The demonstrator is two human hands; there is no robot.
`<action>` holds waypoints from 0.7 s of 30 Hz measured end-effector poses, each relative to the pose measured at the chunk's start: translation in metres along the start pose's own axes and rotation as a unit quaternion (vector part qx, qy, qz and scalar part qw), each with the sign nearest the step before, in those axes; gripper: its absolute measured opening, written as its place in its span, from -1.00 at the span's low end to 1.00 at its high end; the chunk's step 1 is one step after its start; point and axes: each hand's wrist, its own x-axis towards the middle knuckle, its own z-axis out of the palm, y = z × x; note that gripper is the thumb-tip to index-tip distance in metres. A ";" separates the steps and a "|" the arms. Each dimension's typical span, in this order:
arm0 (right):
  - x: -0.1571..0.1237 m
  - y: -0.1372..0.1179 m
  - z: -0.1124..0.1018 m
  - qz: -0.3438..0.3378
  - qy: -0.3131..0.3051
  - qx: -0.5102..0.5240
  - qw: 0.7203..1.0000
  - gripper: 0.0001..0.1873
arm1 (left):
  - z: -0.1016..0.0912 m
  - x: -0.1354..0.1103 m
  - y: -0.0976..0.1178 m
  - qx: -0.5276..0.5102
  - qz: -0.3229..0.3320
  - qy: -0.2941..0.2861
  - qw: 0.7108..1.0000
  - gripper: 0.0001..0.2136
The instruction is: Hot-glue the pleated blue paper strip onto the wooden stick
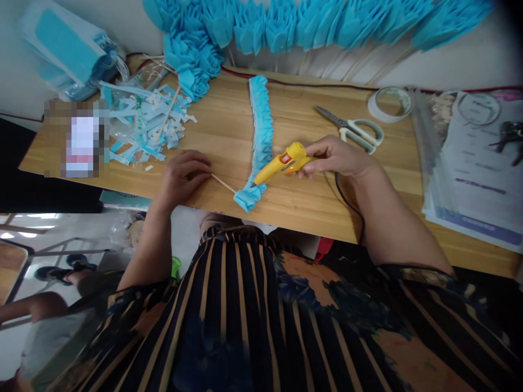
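Near the front edge of the table, my left hand point(186, 177) pinches a thin wooden stick point(223, 183). At the stick's far end sits a small blue paper bud point(247, 199). From that bud a long ruffled strip of blue paper point(261, 117) runs away across the wood. My right hand point(337, 157) is wrapped round a yellow glue gun point(281, 163). Its nozzle points down and left, at the strip just beside the bud; whether it touches cannot be made out. A dark cord trails from under my right wrist over the table edge.
Scissors with white handles point(359, 133) and a tape roll point(390, 104) lie right of the strip. Paper scraps point(143, 122) are heaped on the left. Finished blue paper flowers point(281, 24) line the back. Papers in plastic sleeves point(476, 174) cover the right end. Another person's arm point(36, 306) shows lower left.
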 end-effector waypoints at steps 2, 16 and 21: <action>0.000 0.000 0.000 0.005 -0.001 -0.005 1.000 -0.71 | 0.000 0.000 0.000 -0.002 0.004 -0.001 1.000 -0.78; -0.009 0.000 -0.008 0.001 0.063 0.043 0.997 -0.59 | 0.001 -0.001 -0.001 -0.001 0.013 0.003 1.000 -0.79; -0.008 0.001 -0.010 0.013 0.048 0.032 0.998 -0.62 | 0.000 0.000 -0.001 -0.008 0.013 0.000 1.000 -0.79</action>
